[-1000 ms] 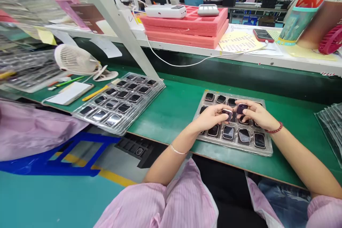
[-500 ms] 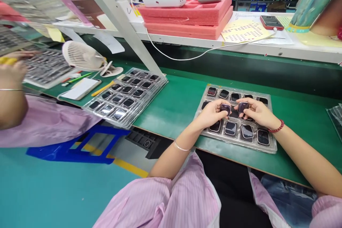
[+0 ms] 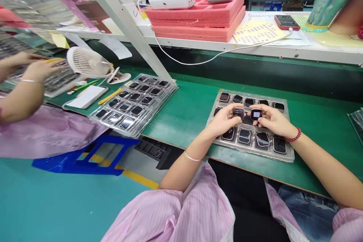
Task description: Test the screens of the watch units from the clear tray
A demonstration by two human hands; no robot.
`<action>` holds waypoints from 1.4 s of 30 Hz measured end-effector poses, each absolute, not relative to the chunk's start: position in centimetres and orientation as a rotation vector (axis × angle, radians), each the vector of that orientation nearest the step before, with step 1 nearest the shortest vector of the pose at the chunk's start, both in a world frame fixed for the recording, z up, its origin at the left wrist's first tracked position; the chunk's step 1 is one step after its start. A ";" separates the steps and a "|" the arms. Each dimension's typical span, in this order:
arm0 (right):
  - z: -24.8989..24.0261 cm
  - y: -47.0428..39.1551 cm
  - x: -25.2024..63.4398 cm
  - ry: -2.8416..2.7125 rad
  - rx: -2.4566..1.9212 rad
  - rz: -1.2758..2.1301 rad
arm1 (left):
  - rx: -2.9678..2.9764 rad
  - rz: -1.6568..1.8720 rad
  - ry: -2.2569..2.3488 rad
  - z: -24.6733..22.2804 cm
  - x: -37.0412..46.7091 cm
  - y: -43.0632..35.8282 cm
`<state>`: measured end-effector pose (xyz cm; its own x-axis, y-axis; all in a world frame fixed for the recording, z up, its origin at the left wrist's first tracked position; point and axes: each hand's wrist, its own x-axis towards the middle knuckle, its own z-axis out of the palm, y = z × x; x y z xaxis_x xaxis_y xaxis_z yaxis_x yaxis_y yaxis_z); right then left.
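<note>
My left hand (image 3: 225, 121) pinches a square watch face (image 3: 238, 113), its screen turned up with faint marks on it. In my right hand (image 3: 273, 121) is another watch face (image 3: 256, 114), which shows a white code pattern on its lit screen. Both are held side by side, a small gap apart, over a clear plastic tray (image 3: 289, 155). Rows of dark watch faces, such as one at the front (image 3: 244, 136), sit in the tray's pockets. My hands hide part of the middle row.
Stacked trays of watch faces (image 3: 136, 110) lie to the left, beside a yellow tool (image 3: 110, 95), a white phone (image 3: 87, 96) and a small fan (image 3: 88, 62). A co-worker's hands reach in at far left. Red foam trays (image 3: 195, 17) stand on the shelf (image 3: 204, 44).
The watch face in my right hand has lit up with a code, and the left one shows faint marks. At far left the co-worker's hands have moved over the trays.
</note>
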<state>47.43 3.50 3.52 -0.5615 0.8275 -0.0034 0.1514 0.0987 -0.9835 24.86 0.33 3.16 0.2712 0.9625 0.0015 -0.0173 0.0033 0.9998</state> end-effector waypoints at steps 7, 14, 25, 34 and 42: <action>3.2 4.5 48.5 -1.653 -0.949 1.651 | 1.239 0.939 0.855 3.0 24.2 0.5; 3.0 4.8 49.0 -1.708 -0.970 1.696 | 1.275 0.885 0.817 2.8 24.3 0.4; 3.2 4.6 48.7 -1.783 -0.957 1.664 | 1.272 0.893 0.833 3.0 24.3 0.1; 3.1 4.6 48.5 -1.825 -0.906 1.658 | 1.277 0.884 0.838 2.8 24.2 0.3; 3.1 4.5 48.4 -1.821 -0.898 1.660 | 1.268 0.866 0.851 2.9 24.2 0.3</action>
<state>48.43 4.50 3.11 -0.6493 0.7582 -0.0602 0.1300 0.0326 -0.9910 24.19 0.29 2.90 0.4338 0.8994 -0.0544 -0.0708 0.0942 0.9930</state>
